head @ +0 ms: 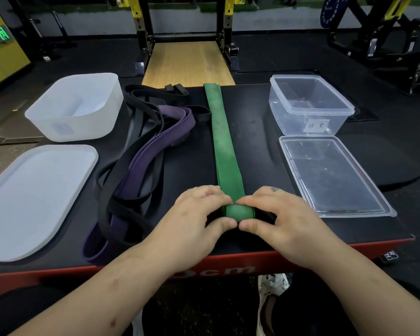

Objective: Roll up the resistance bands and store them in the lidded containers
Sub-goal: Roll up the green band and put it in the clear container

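Head cam: both hands on the rolled near end of the green band (224,146), the rest lying flat and straight away across the black table (260,154).
Left hand (199,214) and right hand (277,214) pinch the roll, thumbs almost touching. Right of the band sit the clear container (320,110) and its lid (335,175). Left of it are the purple band (180,118), black bands (153,89), white container (75,127) and white lid (34,197).

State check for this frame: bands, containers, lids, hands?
green band: near end rolled, rest flat.
purple band: unrolled, tangled.
black bands: unrolled, tangled.
white container: open, empty.
white lid: off, flat.
clear container: open, empty.
clear lid: off, flat.
left hand: pinches green band.
right hand: pinches green band.
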{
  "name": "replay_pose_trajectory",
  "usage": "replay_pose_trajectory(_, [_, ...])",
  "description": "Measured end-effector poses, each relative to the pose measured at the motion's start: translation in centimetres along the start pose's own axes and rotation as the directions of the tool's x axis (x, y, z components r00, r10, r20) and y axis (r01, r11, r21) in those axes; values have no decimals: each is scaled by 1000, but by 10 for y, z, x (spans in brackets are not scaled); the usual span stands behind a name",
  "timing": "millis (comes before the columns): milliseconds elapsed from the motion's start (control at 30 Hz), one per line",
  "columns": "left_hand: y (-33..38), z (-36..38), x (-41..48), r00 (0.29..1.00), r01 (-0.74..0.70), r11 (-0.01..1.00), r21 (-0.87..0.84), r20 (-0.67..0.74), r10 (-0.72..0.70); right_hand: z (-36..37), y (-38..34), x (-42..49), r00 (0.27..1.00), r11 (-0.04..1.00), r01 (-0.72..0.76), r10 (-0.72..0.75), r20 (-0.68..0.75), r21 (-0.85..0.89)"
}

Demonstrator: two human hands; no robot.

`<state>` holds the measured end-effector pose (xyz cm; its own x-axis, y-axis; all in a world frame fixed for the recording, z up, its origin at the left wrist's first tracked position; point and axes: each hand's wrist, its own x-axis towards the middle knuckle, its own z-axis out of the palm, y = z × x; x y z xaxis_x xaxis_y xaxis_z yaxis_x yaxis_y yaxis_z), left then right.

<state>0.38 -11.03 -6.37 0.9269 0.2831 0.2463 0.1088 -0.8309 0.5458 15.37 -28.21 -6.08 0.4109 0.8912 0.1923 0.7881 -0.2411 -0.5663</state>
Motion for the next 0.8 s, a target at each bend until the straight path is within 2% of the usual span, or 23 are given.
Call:
replay_pose_trajectory(300, [4, 2, -1, 1000, 9, 1000, 24, 9, -9, 2, 5, 1, 1000, 999, -22, 21, 22, 29])
replay_pose_trajectory(500, [5, 3, -2, 999, 34, 999, 38, 6, -35, 1, 8, 3, 997, 998, -51, 53, -49, 45])
replay_pose_trajectory(633, [5, 2, -1, 998, 57, 998, 32, -16, -56, 3, 7, 7, 998, 999, -44, 45, -46, 23])
replay_pose_trajectory(800, [6, 1, 2, 998, 54, 997, 47, -43, -52, 4, 6, 5, 995, 995, -49, 56, -86, 85])
